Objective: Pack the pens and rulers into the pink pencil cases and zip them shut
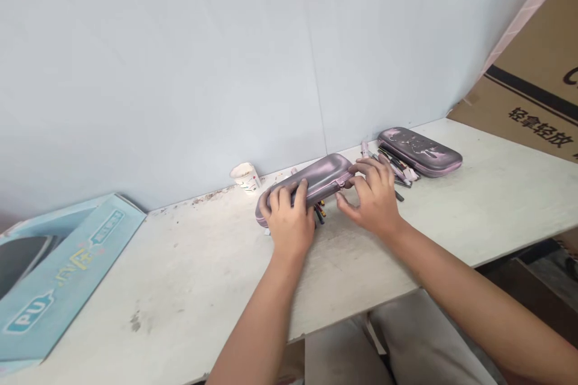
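Observation:
A shiny purple-grey pencil case (pixel 323 171) is held at a tilt just over the table in front of me. My left hand (pixel 291 213) wraps its fingers over the left part of the case. At the right end, my right hand (pixel 372 192) has thumb and fingers closed around the corner by the zipper (pixel 341 183); the exact pinch is partly hidden. Several pens or pencils (pixel 320 212) show beneath the case, mostly covered. A second pencil case (pixel 419 150), with a raised pattern on its lid, lies behind my right hand beside several loose pens (pixel 397 163).
A white paper cup (pixel 246 177) stands by the wall, with crumbs scattered near it. A light-blue box (pixel 67 271) sits on the left of the white table (pixel 180 289). At the right leans a brown cardboard carton (pixel 519 90). The table's front edge runs beneath my forearms.

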Action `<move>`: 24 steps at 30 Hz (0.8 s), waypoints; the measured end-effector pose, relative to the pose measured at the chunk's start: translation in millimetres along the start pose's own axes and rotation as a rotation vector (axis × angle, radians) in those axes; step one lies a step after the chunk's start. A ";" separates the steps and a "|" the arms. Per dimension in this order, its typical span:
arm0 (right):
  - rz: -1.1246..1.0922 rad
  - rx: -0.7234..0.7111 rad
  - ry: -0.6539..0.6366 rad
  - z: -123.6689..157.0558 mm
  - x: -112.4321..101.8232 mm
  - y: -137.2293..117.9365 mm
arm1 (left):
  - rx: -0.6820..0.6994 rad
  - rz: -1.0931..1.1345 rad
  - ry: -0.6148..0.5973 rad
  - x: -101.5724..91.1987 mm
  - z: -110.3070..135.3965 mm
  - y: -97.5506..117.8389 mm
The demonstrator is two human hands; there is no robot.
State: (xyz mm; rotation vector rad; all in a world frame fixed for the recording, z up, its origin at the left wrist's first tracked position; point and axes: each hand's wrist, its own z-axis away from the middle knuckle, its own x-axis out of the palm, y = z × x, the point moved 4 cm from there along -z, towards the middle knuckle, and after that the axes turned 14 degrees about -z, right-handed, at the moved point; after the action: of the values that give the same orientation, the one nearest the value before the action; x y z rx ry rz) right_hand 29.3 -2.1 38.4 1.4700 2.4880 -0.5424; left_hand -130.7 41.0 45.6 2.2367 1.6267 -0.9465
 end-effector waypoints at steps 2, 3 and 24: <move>0.007 -0.002 -0.006 -1.0 3.4 -1.6 | 0.001 -0.009 0.001 1.1 0.2 -2.2; 0.009 0.004 -0.012 -1.4 5.0 -1.7 | 0.002 -0.009 0.000 2.1 0.1 -3.2; -0.035 0.066 0.006 3.5 2.9 7.6 | 0.045 -0.008 0.023 2.2 0.2 1.3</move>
State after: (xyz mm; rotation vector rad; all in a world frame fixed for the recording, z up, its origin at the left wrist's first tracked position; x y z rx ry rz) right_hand 34.5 2.1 32.6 1.4563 2.5277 -0.6323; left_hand -129.2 42.2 43.9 2.2803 1.6413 -0.9719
